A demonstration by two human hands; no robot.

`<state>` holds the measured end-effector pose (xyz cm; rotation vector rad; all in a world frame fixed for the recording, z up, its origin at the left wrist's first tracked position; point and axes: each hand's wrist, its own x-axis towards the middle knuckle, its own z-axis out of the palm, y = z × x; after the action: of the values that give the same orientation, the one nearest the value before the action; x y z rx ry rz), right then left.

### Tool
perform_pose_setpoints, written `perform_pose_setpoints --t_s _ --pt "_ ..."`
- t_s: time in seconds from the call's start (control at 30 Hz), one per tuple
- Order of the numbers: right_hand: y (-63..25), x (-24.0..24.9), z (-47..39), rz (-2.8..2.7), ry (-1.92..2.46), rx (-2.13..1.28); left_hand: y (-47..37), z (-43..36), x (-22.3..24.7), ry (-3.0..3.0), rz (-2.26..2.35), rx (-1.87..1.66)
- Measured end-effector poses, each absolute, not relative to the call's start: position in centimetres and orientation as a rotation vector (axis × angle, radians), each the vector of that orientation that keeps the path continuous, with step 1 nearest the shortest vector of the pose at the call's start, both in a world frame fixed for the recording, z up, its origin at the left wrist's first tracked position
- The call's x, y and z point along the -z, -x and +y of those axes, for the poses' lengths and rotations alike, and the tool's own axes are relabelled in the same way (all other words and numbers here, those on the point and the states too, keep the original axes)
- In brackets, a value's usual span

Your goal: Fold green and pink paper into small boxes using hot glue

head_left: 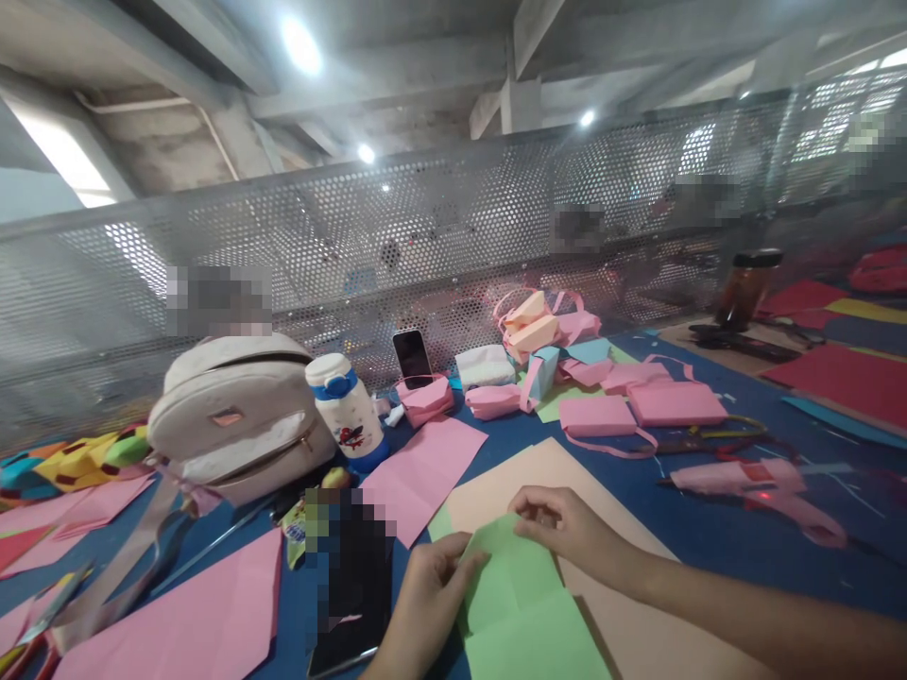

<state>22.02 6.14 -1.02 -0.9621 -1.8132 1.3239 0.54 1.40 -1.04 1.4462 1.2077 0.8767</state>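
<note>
A sheet of green paper [528, 604] with crease lines is between my hands, its far end narrowed where the corners are folded. My left hand [440, 590] grips its left edge, thumb on top and fingers curled under. The far right corner is pinched by my right hand [556, 519], thumb and fingers closed on it. Beneath the green paper lies a large peach-coloured sheet [553, 463]. A pink sheet [432, 467] lies just beyond my left hand, and a dark phone [354, 604] is beside my left wrist.
A glue gun [751, 482] with a red light lies at right. Folded pink paper bags [599, 416] sit behind. A white bottle [347, 411] and backpack [237, 416] stand at left. Scissors [49, 614] lie at lower left. A perforated metal screen [453, 236] runs along the back.
</note>
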Motion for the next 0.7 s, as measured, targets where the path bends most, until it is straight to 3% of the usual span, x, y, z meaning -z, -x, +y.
perform_pose_setpoints --t_s 0.7 --pt "-21.67 0.86 5.63 -1.866 0.952 -1.332 -0.45 1.64 1.39 -1.475 1.238 -0.959"
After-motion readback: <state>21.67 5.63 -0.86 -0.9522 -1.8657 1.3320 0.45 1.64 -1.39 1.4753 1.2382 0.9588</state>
